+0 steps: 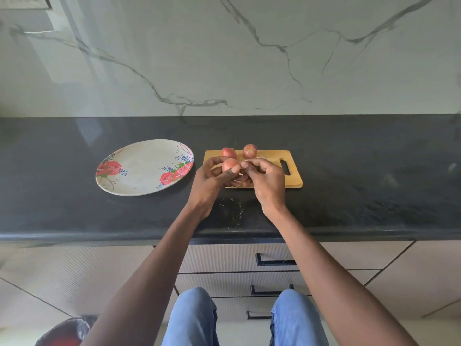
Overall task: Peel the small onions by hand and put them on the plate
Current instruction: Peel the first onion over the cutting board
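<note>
My left hand (212,179) grips a small pink onion (230,164) just above the left end of the wooden cutting board (274,156). Beside it, my right hand (268,178) has its fingertips at the onion's right side, pinching what looks like a bit of skin. Two more small onions lie at the board's far edge, one (228,152) partly behind the held onion and one (250,150) to its right. The floral plate (142,168) sits to the left of the board with nothing on it.
Board and plate rest on a black stone counter (361,176) backed by a marble wall. Small skin flecks lie on the counter near its front edge (230,208). Below are drawers with dark handles (274,260) and a dark bag (67,330) on the floor at left.
</note>
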